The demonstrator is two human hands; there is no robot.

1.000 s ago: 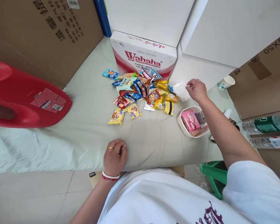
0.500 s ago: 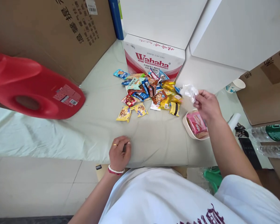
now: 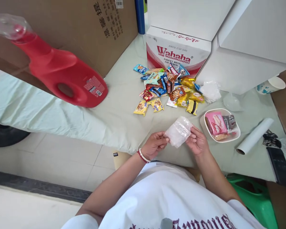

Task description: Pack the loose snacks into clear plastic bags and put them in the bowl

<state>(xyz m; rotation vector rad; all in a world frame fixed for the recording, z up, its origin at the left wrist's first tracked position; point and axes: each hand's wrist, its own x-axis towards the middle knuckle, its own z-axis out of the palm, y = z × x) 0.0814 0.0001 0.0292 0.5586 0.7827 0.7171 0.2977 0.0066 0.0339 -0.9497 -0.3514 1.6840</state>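
A clear plastic bag (image 3: 178,132), flat and crinkled, is stretched between my two hands above the front of the table. My left hand (image 3: 155,144) pinches its left edge, and the fingers of my right hand (image 3: 197,140) are closed on its right edge. Beyond the bag lies a heap of wrapped snacks (image 3: 177,93), with two yellow cookie packets (image 3: 141,107) in front of it. To the right of my right hand stands a cream plastic box (image 3: 237,135) holding a pink wafer packet (image 3: 216,122) and other snacks. More clear bags (image 3: 211,91) lie beside the heap.
A red detergent jug (image 3: 83,81) leans at the left near a big cardboard box (image 3: 81,35). Behind the heap is a Wahaba-style water carton (image 3: 178,54). At right are a white roll (image 3: 255,136), keys (image 3: 271,139), a black phone (image 3: 280,165) and a paper cup (image 3: 270,85).
My right hand has brought the clear bag from beside the heap down to the front. My left hand has lifted off the table and taken its other edge. The view has shifted.
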